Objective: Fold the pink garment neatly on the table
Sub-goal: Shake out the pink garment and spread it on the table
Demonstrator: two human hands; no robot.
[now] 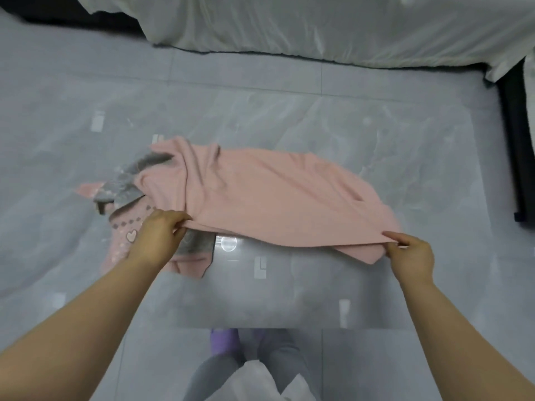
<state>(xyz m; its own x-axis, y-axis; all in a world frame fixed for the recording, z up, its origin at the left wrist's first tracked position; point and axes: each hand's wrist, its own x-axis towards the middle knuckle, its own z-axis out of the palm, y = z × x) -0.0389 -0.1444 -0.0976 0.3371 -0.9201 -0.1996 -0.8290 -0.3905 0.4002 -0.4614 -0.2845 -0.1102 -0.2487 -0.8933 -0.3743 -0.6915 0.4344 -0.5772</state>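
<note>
The pink garment lies spread on a see-through glass table, with grey patterned parts and a heart motif at its left end. My left hand pinches the near edge of the pink cloth at its left side. My right hand pinches the same near edge at the right corner. The edge between the two hands is lifted slightly off the table and stretched. Part of the grey section is hidden under my left hand.
A bed with a white cover runs across the back, and a dark frame stands at the right. Grey floor tiles show through the glass. My legs and purple slippers are below the table's near edge.
</note>
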